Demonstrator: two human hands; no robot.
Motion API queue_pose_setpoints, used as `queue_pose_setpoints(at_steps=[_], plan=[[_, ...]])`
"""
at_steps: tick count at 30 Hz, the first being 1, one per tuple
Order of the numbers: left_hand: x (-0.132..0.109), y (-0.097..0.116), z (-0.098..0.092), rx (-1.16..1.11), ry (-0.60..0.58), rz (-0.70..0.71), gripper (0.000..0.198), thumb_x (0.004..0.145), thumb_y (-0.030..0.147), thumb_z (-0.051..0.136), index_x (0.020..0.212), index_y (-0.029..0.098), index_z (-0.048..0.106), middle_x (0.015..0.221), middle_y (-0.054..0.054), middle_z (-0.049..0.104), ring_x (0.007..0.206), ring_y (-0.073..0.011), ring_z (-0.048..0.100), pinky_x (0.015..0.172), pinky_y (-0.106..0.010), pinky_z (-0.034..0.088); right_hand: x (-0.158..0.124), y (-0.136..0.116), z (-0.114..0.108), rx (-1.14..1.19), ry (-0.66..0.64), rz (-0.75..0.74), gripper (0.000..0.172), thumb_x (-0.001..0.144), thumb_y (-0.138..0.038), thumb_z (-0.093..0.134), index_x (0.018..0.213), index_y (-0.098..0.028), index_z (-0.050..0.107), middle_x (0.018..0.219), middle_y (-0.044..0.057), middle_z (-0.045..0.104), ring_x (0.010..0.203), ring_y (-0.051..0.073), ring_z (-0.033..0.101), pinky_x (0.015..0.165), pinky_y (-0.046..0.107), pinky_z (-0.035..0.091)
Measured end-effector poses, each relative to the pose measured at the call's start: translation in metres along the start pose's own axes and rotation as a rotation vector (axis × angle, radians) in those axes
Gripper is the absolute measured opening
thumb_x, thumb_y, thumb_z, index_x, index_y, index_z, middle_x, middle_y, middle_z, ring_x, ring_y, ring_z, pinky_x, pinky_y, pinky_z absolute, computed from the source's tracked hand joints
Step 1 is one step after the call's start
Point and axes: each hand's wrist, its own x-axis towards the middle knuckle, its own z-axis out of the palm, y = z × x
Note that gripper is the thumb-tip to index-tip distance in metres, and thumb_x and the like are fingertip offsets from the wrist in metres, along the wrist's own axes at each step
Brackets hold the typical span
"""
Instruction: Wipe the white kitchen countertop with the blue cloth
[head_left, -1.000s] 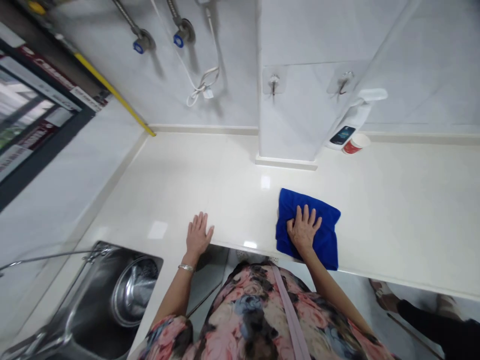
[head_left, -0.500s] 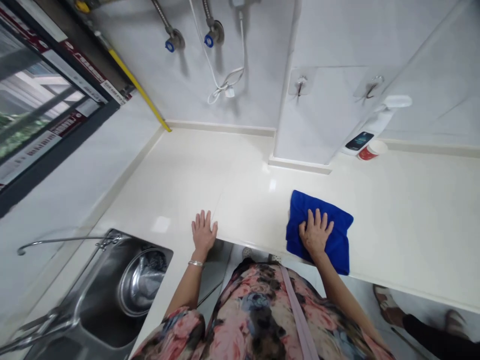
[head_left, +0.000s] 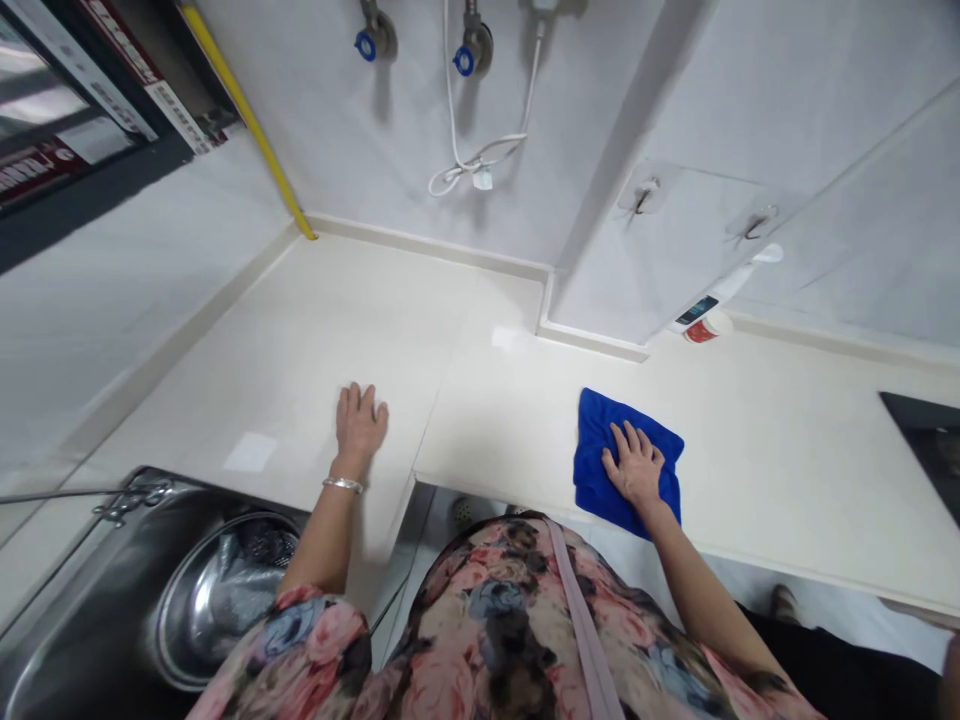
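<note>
Under my right hand (head_left: pixel 634 466) a blue cloth (head_left: pixel 604 425) lies spread on the pale countertop (head_left: pixel 495 420), one side hanging slightly past the front edge. The fingers are spread and rest flat on top of the cloth, without gripping it. My left hand (head_left: pixel 361 425), with a silver bracelet on its wrist, leans on the bare counter between the sink and the inner corner. Its fingers are a little bent and apart, and nothing is in it.
A steel sink (head_left: pixel 90 600) holding a metal basin (head_left: pixel 169 610) is at the lower left. By the wall pillar stand a white bottle (head_left: pixel 705 300) and a red-and-white paper cup (head_left: pixel 705 327). A dark panel (head_left: pixel 930 440) is set in the counter at right. Another person's dark-clothed leg (head_left: pixel 825 650) shows below.
My left hand has moved left and farther onto the counter, its fingers now more bent. My right hand stays on the cloth, turned slightly. The view has shifted.
</note>
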Motion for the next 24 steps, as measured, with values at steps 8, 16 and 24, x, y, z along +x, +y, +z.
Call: queue_pose_setpoints(at_steps=[8,16,24], plan=[[0.054,-0.035,-0.009,-0.025,0.025,-0.222,0.075,0.105,0.046,0.034,0.166,0.003,0.042,0.179,-0.029,0.02,0.17,-0.0436,0.007,0.136,-0.067,0.008,-0.006,0.016,0.0,0.013,-0.042,0.052,0.063,0.108,-0.039,0.027,0.16,-0.016,0.052,0.163,0.017,0.054,0.153,0.031,0.043,0.123,0.053,0.036],[0.043,-0.04,0.006,-0.1,0.101,-0.157,0.076,0.106,0.048,0.032,0.169,0.004,0.037,0.181,-0.026,0.015,0.17,-0.0437,0.002,0.136,-0.069,0.005,-0.014,-0.048,0.008,-0.068,0.005,0.212,0.066,0.107,-0.037,0.028,0.163,-0.009,0.048,0.166,0.024,0.048,0.157,0.039,0.04,0.125,0.065,0.035],[0.04,-0.04,0.011,-0.175,0.153,-0.133,0.073,0.106,0.042,0.038,0.167,0.003,0.039,0.182,-0.025,0.015,0.17,-0.0434,0.0,0.136,-0.069,0.002,0.019,-0.124,0.01,0.03,0.073,0.242,0.068,0.102,-0.034,0.034,0.162,-0.005,0.048,0.163,0.034,0.047,0.154,0.05,0.041,0.114,0.082,0.038]])
